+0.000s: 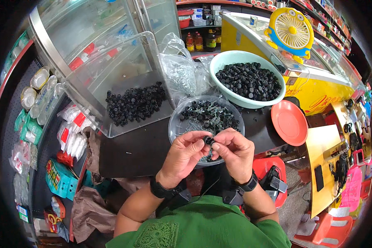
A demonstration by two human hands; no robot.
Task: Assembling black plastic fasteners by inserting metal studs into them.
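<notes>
Between the fingertips of both my hands is a small round black plastic piece (209, 140). My left hand (178, 158) pinches it from the left, and my right hand (237, 154) grips it from the right. Right beneath them stands a clear round bowl (175, 123) with black plastic pieces and silvery screw-like fasteners mixed together; my hands cover its near part. To the left, a clear plastic bin (111, 131) lies open with a heap of similar black pieces (134, 103). A pale green basin (219, 62) at the far right is piled with more black pieces (250, 82).
Behind the bowl sits a clear bag of silvery fasteners (178, 76). A red-orange plate (289, 123) is at the dark table's (130, 159) right edge. Beyond are a yellow freezer (308, 93) and a yellow-blue fan (291, 31). Packed shelves (49, 136) flank the left; a red stool (273, 165) is at right.
</notes>
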